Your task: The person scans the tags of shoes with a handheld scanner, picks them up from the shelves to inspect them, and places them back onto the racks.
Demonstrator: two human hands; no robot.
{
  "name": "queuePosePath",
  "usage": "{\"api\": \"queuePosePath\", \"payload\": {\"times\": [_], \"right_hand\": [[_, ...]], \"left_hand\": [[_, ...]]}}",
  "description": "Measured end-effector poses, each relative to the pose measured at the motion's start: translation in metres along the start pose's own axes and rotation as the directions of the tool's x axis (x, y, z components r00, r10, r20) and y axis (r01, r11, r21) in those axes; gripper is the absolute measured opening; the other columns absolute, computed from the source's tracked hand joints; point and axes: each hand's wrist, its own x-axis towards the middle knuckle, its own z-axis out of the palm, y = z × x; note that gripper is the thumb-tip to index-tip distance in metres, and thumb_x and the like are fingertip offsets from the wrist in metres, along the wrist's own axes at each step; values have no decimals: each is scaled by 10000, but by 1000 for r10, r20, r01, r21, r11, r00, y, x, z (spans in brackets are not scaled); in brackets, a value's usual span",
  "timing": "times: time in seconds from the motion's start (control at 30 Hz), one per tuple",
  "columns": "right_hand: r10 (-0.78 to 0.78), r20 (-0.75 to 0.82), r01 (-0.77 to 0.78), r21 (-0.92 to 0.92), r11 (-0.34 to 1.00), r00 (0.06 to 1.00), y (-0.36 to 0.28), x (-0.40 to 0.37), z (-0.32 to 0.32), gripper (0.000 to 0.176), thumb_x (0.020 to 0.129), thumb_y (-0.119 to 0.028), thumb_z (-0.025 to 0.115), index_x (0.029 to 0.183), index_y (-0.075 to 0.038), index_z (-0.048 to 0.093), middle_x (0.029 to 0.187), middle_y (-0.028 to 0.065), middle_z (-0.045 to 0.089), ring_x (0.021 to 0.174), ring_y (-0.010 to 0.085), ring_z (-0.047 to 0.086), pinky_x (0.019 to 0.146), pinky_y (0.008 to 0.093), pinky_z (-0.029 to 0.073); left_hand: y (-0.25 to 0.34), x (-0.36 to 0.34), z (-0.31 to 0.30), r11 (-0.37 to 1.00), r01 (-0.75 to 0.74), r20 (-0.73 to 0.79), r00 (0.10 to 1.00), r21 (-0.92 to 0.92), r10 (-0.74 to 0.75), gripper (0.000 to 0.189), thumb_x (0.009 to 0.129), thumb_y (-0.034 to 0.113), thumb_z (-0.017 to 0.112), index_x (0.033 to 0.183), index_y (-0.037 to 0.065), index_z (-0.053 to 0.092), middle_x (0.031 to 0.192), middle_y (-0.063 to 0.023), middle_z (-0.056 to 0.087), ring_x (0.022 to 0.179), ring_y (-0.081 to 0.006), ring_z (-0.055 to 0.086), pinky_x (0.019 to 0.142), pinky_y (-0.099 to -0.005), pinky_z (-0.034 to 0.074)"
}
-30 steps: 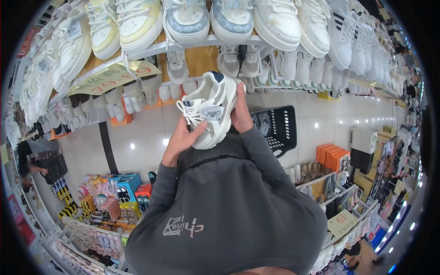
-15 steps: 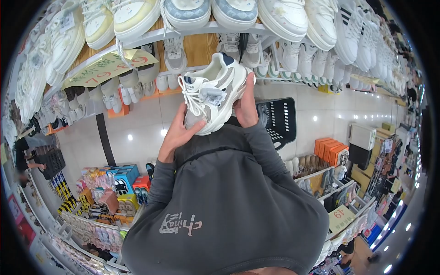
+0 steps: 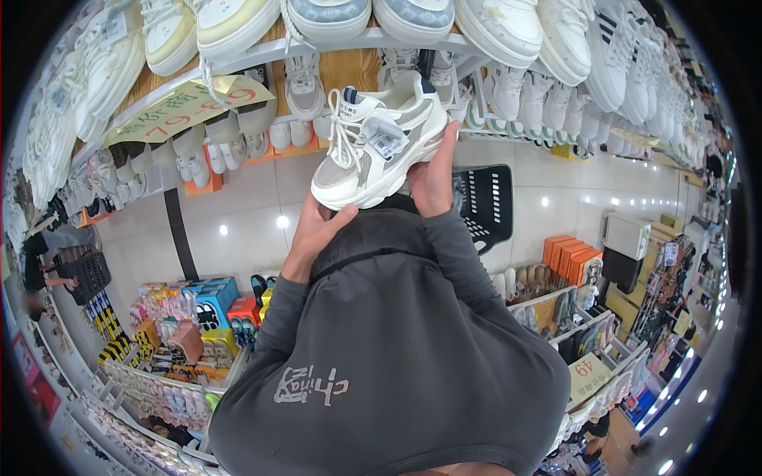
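Note:
A white and grey sneaker (image 3: 341, 170) with navy trim and white laces is held up between both hands, its side turned toward me. A price tag (image 3: 386, 139) in clear plastic hangs over its side. My left hand (image 3: 317, 230) grips the sole at the toe end, thumb along the sole's lower edge. My right hand (image 3: 435, 178) is closed around the heel end, fingers partly hidden behind the shoe.
Racks of white shoes (image 3: 496, 28) curve above and behind the sneaker, with a handwritten price sign (image 3: 190, 111) at left. A black basket (image 3: 496, 202) stands on the floor at right. Orange boxes (image 3: 567, 258) and a display of colourful shoes (image 3: 186, 345) flank me. A person (image 3: 59, 238) is at far left.
The sneaker has turned so its side and tag face me more fully, with the toe pointing further left. Both hands still hold it, and the left hand has shifted under the toe end.

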Motion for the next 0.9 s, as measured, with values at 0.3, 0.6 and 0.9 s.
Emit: {"api": "queuePosePath", "payload": {"times": [0.3, 0.6, 0.9], "right_hand": [[34, 9, -34, 45, 998, 999, 4, -7, 1, 742, 1028, -703, 325, 1503, -144, 436, 1441, 50, 556, 1290, 211, 559, 1046, 403, 466], [71, 118, -76, 45, 996, 990, 6, -8, -4, 718, 1049, -665, 313, 1520, -132, 409, 1471, 72, 531, 1307, 240, 548, 1038, 446, 472], [85, 206, -88, 4, 996, 975, 4, -6, -15, 726, 1054, -653, 323, 1545, -123, 384, 1506, 69, 501, 1357, 230, 501, 1111, 434, 405]], "left_hand": [[-4, 3, 8, 997, -60, -66, 996, -49, 57, 717, 903, 92, 766, 1491, -32, 376, 1435, -129, 543, 1315, -203, 536, 1136, -358, 400], [2, 4, 9, 986, -145, -132, 982, -83, 133, 719, 854, 61, 796, 1460, -32, 421, 1387, -133, 577, 1265, -204, 571, 1104, -352, 435], [12, -3, 0, 969, -240, -186, 956, -57, 226, 826, 782, 151, 847, 1456, -45, 411, 1384, -145, 571, 1265, -221, 568, 1108, -360, 427]]}}
